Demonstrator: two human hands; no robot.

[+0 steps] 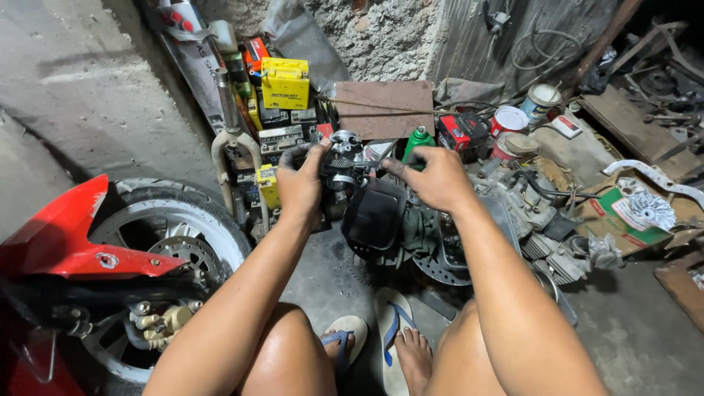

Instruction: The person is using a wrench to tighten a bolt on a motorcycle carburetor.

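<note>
My left hand (302, 180) grips the left side of a dark metal carburetor-like engine part (343, 163) held up in front of me. My right hand (434, 178) is at its right side, fingers curled, thumb and forefinger pinching toward the part's top. Below the part hangs a black rounded plastic cover (374, 217) with a dark green rag (418, 231) beside it. My knees and feet in blue-strapped sandals (392, 345) are beneath, over the concrete floor.
A red motorcycle fender (66, 242) and front wheel (172, 246) with brake caliper stand at left. Yellow batteries (284, 84), a fork tube (229, 110), a green bottle (418, 139), paint cans (510, 121), an engine block (546, 220), a brake disc (440, 270) and a cardboard box (623, 216) crowd the wall.
</note>
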